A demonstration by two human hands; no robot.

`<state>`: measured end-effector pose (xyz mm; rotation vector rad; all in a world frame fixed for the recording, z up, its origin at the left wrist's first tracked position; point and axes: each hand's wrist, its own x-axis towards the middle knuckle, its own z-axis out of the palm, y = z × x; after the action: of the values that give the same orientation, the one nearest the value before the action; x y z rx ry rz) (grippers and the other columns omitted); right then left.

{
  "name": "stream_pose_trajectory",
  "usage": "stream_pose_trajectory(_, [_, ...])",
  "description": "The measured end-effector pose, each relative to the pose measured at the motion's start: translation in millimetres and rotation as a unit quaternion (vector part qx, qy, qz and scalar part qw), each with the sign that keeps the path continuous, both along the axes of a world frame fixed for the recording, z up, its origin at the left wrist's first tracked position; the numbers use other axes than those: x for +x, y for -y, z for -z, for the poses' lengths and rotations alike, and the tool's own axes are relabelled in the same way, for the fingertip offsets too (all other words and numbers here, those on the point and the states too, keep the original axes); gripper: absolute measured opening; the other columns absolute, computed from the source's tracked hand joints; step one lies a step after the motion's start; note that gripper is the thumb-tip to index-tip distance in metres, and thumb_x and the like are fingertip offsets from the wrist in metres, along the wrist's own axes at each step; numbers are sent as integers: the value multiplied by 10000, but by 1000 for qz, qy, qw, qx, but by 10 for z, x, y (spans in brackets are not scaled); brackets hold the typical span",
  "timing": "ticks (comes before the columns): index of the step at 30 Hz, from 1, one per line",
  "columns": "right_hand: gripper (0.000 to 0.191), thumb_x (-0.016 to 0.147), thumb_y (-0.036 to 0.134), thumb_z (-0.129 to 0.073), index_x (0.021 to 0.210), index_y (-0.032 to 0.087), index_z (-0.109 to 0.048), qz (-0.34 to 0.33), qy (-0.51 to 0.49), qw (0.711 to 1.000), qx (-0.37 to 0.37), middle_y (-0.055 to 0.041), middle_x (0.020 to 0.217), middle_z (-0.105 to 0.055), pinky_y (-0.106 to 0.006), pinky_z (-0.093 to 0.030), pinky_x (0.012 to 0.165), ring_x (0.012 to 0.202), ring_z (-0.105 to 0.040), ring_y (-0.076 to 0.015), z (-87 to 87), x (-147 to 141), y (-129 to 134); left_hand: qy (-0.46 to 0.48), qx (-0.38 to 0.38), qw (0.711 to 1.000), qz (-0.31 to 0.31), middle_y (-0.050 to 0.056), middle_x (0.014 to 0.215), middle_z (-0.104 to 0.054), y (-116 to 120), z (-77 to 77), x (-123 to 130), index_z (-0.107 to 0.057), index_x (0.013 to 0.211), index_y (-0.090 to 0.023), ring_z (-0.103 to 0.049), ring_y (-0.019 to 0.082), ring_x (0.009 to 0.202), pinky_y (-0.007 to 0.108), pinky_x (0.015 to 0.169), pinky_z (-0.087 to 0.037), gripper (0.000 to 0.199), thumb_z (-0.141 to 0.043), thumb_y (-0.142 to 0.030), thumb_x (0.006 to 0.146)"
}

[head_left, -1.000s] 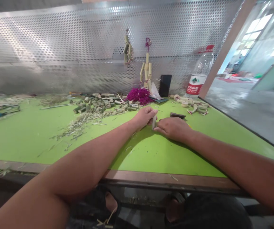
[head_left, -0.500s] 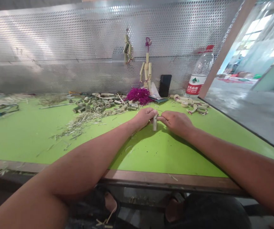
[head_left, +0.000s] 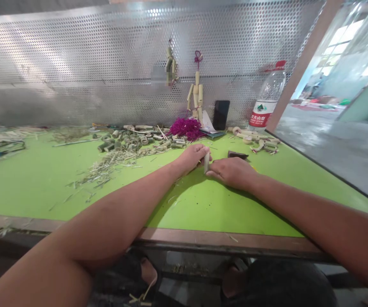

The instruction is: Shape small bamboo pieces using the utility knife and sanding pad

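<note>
A short pale bamboo tube [head_left: 206, 162] stands almost upright between my hands on the green tabletop [head_left: 203, 209]. My left hand [head_left: 192, 157] curls around its upper part. The fingertips of my right hand [head_left: 231, 172] lie against its lower end, palm down, though a firm grip cannot be seen. Just beyond my right hand lies a small dark flat piece [head_left: 237, 154]. The tube's far side is hidden by my fingers.
Bamboo rings and shavings [head_left: 129, 147] cover the far left of the table, with more bamboo pieces [head_left: 260, 143] at far right. Two jointed bamboo figures [head_left: 195, 94] hang against the perforated metal panel [head_left: 75, 64], near a phone and plastic bottle. Table edge runs close to me.
My right hand has slid back toward me and uncovered the dark piece. The tube stays between my hands, and my left hand has barely moved.
</note>
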<state>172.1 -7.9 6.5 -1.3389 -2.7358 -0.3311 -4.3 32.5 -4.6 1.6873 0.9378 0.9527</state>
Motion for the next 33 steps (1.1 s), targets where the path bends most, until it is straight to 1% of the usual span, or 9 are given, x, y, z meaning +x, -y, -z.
stream_pose_trajectory(2, [446, 1009, 476, -350, 950, 188, -686, -32, 23, 999, -1, -65, 898, -724, -285, -244, 551, 758, -635, -201, 19, -1, 5, 2, -3, 1000, -6, 23, 693, -605, 17, -20, 4, -571, 784, -133, -475, 79, 529, 208, 504, -348, 285, -441, -306, 969])
stream_pose_trajectory(4, [446, 1009, 479, -350, 956, 191, -686, -36, 16, 999, 7, -63, 894, -721, -284, -241, 554, 748, -629, -197, 28, 14, 0, 2, -2, 1000, -7, 24, 696, -609, 27, -29, 6, -573, 778, -130, -479, 77, 536, 203, 505, -340, 280, -448, -296, 965])
stream_pose_trajectory(7, [499, 1008, 525, -311, 912, 193, -671, 22, -45, 998, 36, -56, 825, -693, -281, -228, 546, 685, -584, -179, 23, 54, -25, -5, 4, 1000, -6, 3, 654, -583, 20, -20, 1, -589, 790, -133, -450, 72, 509, 202, 494, -325, 261, -463, -291, 956])
stream_pose_trajectory(10, [533, 1000, 571, -285, 896, 200, -655, 72, -103, 990, 63, -49, 819, -669, -280, -210, 539, 691, -551, -176, 19, 83, -59, -16, 19, 1000, -8, -23, 590, -529, -3, 7, -4, -614, 814, -142, -390, 70, 459, 211, 469, -300, 252, -476, -307, 946])
stream_pose_trajectory(14, [528, 995, 584, -289, 910, 210, -653, 65, -110, 990, 63, -43, 829, -659, -282, -203, 542, 696, -535, -177, 23, 80, -76, -27, 35, 999, -3, -24, 574, -509, -10, 21, 1, -611, 799, -147, -385, 76, 453, 220, 461, -294, 268, -476, -328, 944])
stream_pose_trajectory(18, [525, 1004, 561, -279, 884, 207, -648, 64, -96, 992, 50, -44, 794, -652, -284, -205, 543, 655, -524, -170, 8, 62, -62, -35, 38, 999, -8, -18, 580, -516, 9, 3, 14, -595, 778, -149, -398, 81, 464, 223, 471, -309, 260, -465, -301, 945])
stream_pose_trajectory(23, [517, 1008, 543, -284, 872, 207, -652, 50, -77, 995, 26, -51, 800, -678, -280, -224, 549, 673, -562, -179, -28, 47, -56, -35, 36, 999, -9, -23, 583, -499, -8, 31, 8, -589, 778, -153, -387, 81, 468, 223, 473, -305, 265, -458, -308, 947])
stream_pose_trajectory(28, [492, 1010, 526, -310, 929, 206, -675, 23, -26, 999, 6, -56, 829, -713, -278, -246, 563, 664, -597, -184, -19, 31, -42, -35, 29, 999, -4, -8, 645, -554, -35, 61, -10, -619, 826, -156, -432, 87, 510, 222, 498, -331, 281, -460, -352, 949])
stream_pose_trajectory(33, [431, 1015, 477, -337, 978, 207, -671, -64, 29, 998, -2, -61, 913, -723, -277, -234, 554, 781, -638, -196, 33, 16, -16, -3, 9, 1000, -7, 27, 760, -660, 1, 7, 2, -585, 848, -147, -525, 94, 579, 220, 538, -355, 241, -418, -282, 958])
